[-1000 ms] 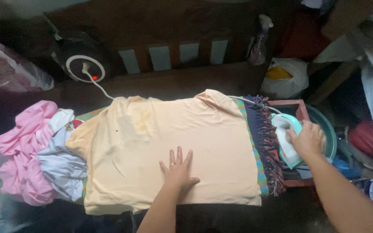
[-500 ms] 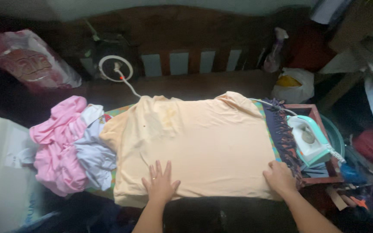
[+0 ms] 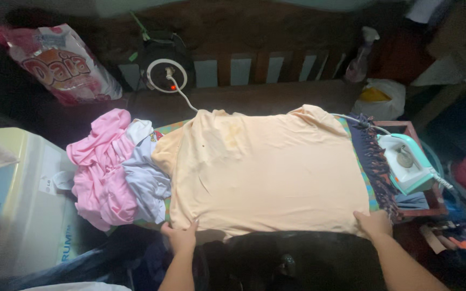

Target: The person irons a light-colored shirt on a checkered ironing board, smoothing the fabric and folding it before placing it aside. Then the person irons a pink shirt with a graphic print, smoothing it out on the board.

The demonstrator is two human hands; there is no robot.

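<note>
1. Cluttered and dim, a corner by a dark wooden bench holds a padded ironing surface draped with a peach shirt.
2. Fingers of the left hand curl closed over the shirt's near hem; the right hand grips the near right corner the same way.
3. A sharp tug could likely drag the fringed dark cloth and the teal iron standing just beside it.
4. Its white cord runs under the shirt's far edge and could snag.
</note>
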